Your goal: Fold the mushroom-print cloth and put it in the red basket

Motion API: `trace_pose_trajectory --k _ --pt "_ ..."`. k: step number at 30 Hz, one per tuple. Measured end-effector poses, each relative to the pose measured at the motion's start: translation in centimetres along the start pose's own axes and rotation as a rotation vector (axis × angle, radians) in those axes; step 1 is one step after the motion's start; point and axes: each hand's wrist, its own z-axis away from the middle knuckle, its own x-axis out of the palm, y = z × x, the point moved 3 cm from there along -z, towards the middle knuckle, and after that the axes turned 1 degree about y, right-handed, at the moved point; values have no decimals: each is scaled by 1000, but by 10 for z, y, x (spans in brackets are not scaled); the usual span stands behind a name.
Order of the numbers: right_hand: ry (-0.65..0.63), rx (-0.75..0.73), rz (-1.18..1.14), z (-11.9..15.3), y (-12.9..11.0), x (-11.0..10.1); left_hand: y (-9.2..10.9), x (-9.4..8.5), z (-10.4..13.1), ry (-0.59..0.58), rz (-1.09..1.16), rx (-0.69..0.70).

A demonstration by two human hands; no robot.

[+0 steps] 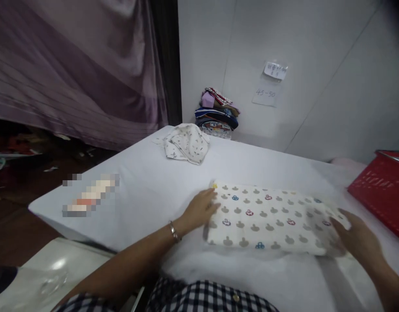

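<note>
So there's a patterned cloth [267,216] laid out in a long flat strip near the close edge of a white-covered bench [137,182], one end by each hand. The left hand [201,209] is at its left end, fingers loosely bent against the edge, not clenched. The right hand [358,238] is on the right end, thumb over the fabric, but it's blurry there so I can't tell if it's actually pinching or just resting.

What could go wrong imo: if the two hands push or pull unevenly, the strip would probably skew or wrinkle in the middle. That right end looks less flat, so it could bunch up or flop open if the grip is loose. Also the red box [381,195] sits close to the right hand, so a wide swing could bump it. The crumpled cloth [188,143] farther back seems well out of the way
</note>
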Motion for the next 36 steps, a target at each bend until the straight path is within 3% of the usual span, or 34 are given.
trace_pose_trajectory --k 2,4,7,11,16,19,22,28,33,36 --pt "-69 -143 -114 11 -63 14 -21 0 -23 70 87 -219" --pt "-158 -359 -165 26 -120 33 -36 6 -42 64 149 -360" --pt "-344 -587 -66 49 -168 66 -44 14 -59 34 162 -395" --pt "-438 -621 50 63 -170 87 -45 17 -66 -6 86 -409" --pt "-503 -595 44 52 -178 78 -44 18 -77 -31 62 -449" --pt "-458 -592 3 31 -200 75 -43 21 -82 3 -13 -415" --pt "-425 -612 21 13 -216 88 -44 23 -80 48 -97 -368" --pt "-387 -667 26 9 -210 115 -45 27 -73 -20 -216 -318" --pt "-418 -583 -103 1 -210 108 -42 27 -77 -37 -264 -273" --pt "-354 -602 -209 -12 -224 98 -40 24 -80 -27 -297 -231"
